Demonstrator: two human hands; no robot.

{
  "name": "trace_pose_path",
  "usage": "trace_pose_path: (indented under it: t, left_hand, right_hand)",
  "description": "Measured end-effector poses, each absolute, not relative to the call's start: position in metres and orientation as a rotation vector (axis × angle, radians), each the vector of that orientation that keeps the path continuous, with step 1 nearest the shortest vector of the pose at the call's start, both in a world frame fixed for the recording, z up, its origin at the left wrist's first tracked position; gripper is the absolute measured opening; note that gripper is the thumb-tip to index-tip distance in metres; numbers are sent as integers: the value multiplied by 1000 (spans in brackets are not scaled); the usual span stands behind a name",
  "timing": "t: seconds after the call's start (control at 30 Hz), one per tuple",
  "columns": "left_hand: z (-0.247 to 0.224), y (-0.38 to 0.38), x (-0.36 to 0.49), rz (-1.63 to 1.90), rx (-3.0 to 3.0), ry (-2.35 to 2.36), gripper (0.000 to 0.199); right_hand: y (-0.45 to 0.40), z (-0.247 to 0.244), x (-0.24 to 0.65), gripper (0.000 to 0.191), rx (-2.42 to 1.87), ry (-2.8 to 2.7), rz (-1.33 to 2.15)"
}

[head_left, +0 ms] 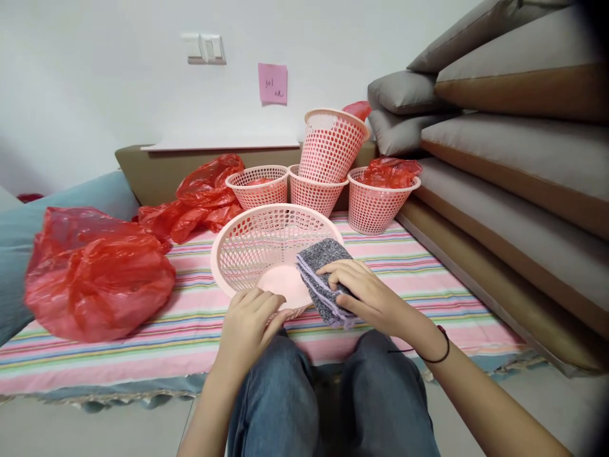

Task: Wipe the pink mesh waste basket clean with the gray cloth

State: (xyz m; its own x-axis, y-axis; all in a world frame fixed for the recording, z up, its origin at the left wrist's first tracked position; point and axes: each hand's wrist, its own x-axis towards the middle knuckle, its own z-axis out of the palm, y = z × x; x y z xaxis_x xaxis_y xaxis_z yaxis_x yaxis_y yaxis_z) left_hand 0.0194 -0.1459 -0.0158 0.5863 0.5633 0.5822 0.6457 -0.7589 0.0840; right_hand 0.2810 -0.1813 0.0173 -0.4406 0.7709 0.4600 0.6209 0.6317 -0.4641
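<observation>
I see on my feed the right hand (372, 296) gripping the folded grey cloth (322, 254) over the wide pink basket's (219, 251) right side, the cloth's long axis running far to near, while the left hand (250, 325), farther from it, clasps the near rim

Grey cloth (318, 257) hides part of the large basket's (280, 282) rim.
The right hand (366, 295) covers some cloth; the right edge crops stacked cushions (518, 143); the pink note's (273, 84) lower writing is illegible.
</observation>
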Motion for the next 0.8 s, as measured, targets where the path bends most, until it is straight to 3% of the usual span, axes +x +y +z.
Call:
trace_pose_path:
  t: [0.13, 0.33, 0.5, 0.67, 0.8]
  left_hand:
    - [-14, -142, 20, -909, -2679, -1009, 28]
    - [-10, -131, 19, -915, -2698, -1043, 28]
    - [-3, -95, 5, -1074, -2677, -1215, 33]
    - [2, -32, -11, -1863, -2363, -1493, 23]
    - [0, -6, -5, -2688, -2161, -1971, 51]
  right_hand:
    - [-165, 19, 276, 21, -1170, -2151, 224]
    - [-141, 9, 271, 29, -1097, -2250, -80]
    - [-123, -6, 274, 33, -1016, -2203, -141]
    - [-116, -16, 276, 36, -935, -2145, -213]
    - [-113, -19, 269, 36, -931, -2089, -251]
